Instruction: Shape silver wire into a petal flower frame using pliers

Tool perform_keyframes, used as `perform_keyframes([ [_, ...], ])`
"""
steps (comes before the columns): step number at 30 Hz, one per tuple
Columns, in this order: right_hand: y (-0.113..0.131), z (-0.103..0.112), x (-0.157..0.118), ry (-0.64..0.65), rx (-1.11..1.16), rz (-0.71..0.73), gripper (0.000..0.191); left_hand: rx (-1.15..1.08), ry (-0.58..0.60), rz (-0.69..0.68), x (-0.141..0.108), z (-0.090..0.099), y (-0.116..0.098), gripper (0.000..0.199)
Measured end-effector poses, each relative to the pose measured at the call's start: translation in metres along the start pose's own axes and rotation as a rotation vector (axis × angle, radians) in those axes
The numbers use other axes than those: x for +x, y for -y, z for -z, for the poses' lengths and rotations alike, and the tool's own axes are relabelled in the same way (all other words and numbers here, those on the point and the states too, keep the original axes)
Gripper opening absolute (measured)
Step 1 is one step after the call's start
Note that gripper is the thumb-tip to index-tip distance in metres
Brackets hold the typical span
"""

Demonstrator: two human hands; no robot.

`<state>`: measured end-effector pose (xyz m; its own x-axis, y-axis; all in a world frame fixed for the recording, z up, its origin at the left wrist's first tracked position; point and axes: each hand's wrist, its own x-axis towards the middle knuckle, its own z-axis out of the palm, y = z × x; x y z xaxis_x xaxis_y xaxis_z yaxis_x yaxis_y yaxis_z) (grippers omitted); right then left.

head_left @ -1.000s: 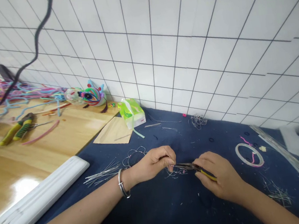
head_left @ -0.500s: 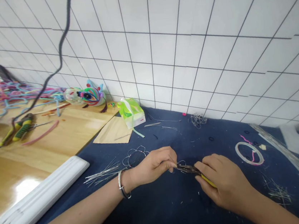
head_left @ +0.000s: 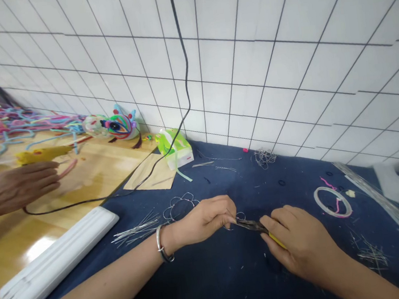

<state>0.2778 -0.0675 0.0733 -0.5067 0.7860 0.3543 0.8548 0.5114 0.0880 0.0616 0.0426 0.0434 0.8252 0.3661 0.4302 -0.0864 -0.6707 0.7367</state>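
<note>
Near the middle of the dark blue cloth (head_left: 214, 282), my left hand (head_left: 212, 219) pinches a thin wire (head_left: 242, 215), part of which curls into a small loop. My right hand (head_left: 296, 239) is wrapped round the yellow handles of a pair of pliers (head_left: 253, 225). Their dark jaws meet the wire right at my left fingertips; the exact grip point is too small to make out. Left of my left hand lie a flower-shaped bent wire (head_left: 179, 207) and a bundle of straight wire pieces (head_left: 136, 229).
At left, another person's hand (head_left: 20, 186) is beside a yellow glue gun (head_left: 41, 154), above a wooden table (head_left: 91, 181). A black cord (head_left: 184, 65) hangs across the view. Around the cloth are a white power strip (head_left: 61, 261), a tissue pack (head_left: 174, 147), a tape ring (head_left: 331, 202) and wire scraps (head_left: 371, 252).
The other person's hand and the yellow glue gun have come into view at left, over where green-handled pliers lay. The black cord has swung right. My own hands stay nearly still.
</note>
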Motion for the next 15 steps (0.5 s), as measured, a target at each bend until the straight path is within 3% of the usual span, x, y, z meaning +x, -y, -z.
perform_keyframes([
  [15,-0.0010,-0.0014,-0.0003,-0.036,0.063,-0.031,0.019,-0.046,-0.042,-0.012,-0.0026,-0.0011,0.0058,0.015],
])
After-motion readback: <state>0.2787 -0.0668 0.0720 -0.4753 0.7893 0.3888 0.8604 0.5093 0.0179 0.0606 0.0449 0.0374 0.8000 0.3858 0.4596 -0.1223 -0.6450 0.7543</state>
